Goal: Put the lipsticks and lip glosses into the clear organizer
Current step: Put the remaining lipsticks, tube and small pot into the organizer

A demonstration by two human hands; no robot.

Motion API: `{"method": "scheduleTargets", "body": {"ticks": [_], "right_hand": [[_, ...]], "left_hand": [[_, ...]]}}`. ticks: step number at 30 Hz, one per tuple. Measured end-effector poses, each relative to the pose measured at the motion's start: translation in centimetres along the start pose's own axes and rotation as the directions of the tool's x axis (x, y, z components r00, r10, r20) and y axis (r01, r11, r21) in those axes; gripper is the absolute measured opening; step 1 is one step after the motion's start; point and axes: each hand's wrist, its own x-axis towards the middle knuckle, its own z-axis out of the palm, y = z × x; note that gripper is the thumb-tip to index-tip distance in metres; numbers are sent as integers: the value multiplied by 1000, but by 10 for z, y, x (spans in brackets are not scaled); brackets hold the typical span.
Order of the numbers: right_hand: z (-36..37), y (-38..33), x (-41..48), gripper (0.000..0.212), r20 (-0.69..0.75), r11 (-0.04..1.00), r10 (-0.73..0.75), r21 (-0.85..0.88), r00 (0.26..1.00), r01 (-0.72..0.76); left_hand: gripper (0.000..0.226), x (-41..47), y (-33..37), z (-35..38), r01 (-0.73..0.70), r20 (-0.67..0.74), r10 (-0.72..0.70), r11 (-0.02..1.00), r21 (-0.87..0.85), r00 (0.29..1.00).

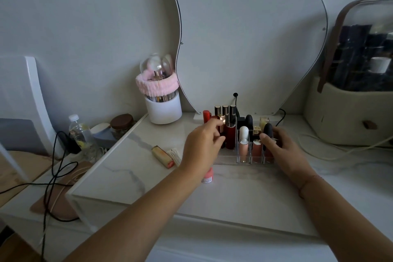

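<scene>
Head view: my right hand [280,147] curls round a black-capped gloss [268,131] in the clear organizer [225,159], right slots. My left hand [202,144] curls at the tall tubes [225,112] on its left, grip unclear. Pulling back carelessly could topple them, or the pink tube [207,177] under my wrist.

Bare left hand [202,144] and bare right hand [284,148] are held side by side at centre frame.
The left hand is back-up, its fingers curled forward and the thumb drawn toward them. The right hand's thumb points left and its fingers bend away behind it. Whether either hand grips anything cannot be told. The left forearm [138,208] and right forearm [340,208] slant up from the bottom corners.
</scene>
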Motion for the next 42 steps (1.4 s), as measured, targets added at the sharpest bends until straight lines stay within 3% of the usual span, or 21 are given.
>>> {"method": "scheduleTargets", "body": {"ticks": [3,5,9,17,22,28,30,32,37,42], "right_hand": [[0,1,1,52,9,1000,1,-1,1000,-1],[0,2,1,53,11,1000,2,10,1000,-2],[0,1,1,55,17,1000,5,-1,1000,-5],[1,1,1,52,8,1000,-5,5,1000,5],[0,4,3,52,13,1000,4,3,1000,-4],[1,5,3,54,9,1000,-2,6,1000,2],[1,5,3,53,12,1000,-7,17,1000,6],[1,5,3,53,12,1000,-6,18,1000,6],[1,4,2,52,14,1000,-17,12,1000,17],[1,6,3,52,12,1000,-12,24,1000,11]], "left_hand": [[23,-11,-24,-28,112,-137,-114,993,-20,984],[18,-16,-53,-50,272,-188,-258,961,49,948],[30,-17,-108,-79,579,-1,-597,776,249,802],[58,-8,-119,-84,619,178,-721,675,402,670],[48,7,-116,-78,678,249,-758,651,342,603],[21,9,-118,-79,702,198,-756,654,284,624],[19,9,-123,-81,728,179,-743,669,150,645],[23,11,-123,-85,729,166,-711,678,-96,683],[18,25,-83,-91,479,82,-517,706,-522,852],[19,28,-40,-68,358,91,-383,719,-596,919]]}}
